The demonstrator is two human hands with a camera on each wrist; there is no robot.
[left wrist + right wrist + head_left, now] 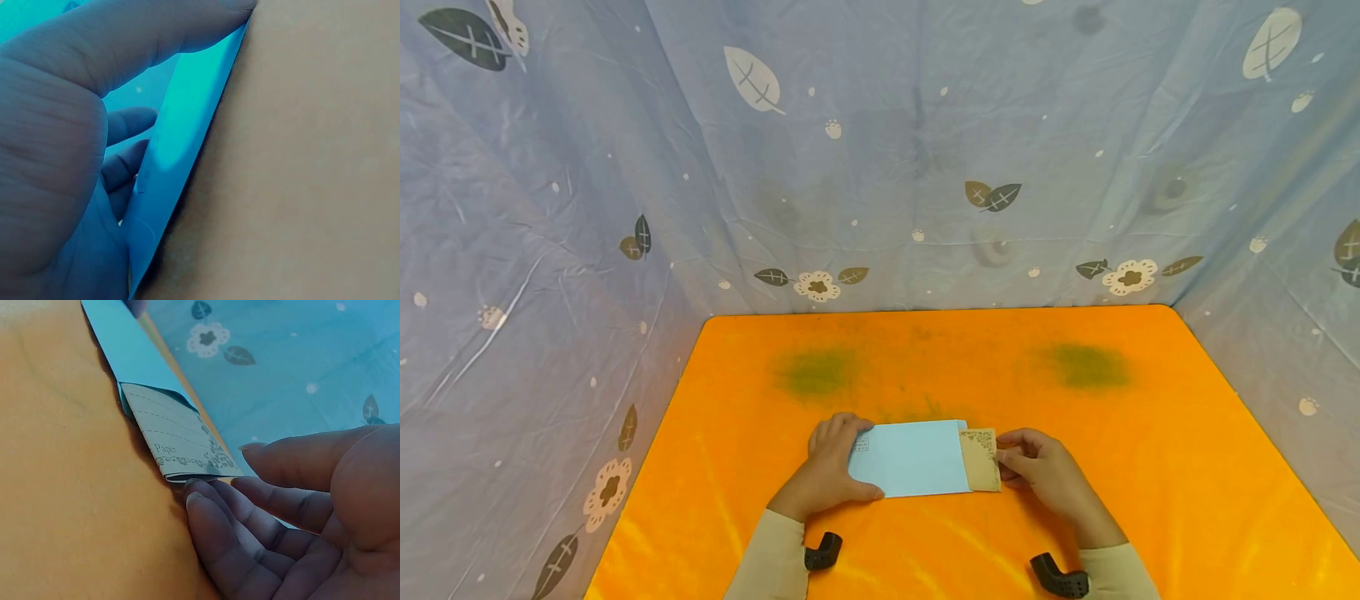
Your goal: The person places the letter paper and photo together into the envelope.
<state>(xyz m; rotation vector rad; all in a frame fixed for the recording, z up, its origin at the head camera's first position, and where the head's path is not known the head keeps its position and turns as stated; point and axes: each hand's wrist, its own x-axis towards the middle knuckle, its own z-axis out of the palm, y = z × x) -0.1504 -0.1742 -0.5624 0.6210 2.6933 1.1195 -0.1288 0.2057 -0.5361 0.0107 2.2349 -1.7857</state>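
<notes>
A light blue envelope (913, 458) lies on the orange tabletop, with a small printed box at its left end. My left hand (831, 467) grips that end, thumb along the near edge and fingers at the far edge. In the left wrist view the thumb (162, 37) crosses over the envelope (181, 119). Out of the envelope's right end sticks a folded sheet of letter paper (172, 428), beige with dashed lines, a floral border and the word "Paper". My right hand (1045, 471) holds its outer end by the fingertips. The paper's inner part is hidden in the envelope.
The orange tabletop (925, 358) has two dark greenish patches towards the back. Blue patterned curtains (887, 167) stand behind and on both sides. Black brackets (823, 552) sit at both wrists, beside beige sleeves.
</notes>
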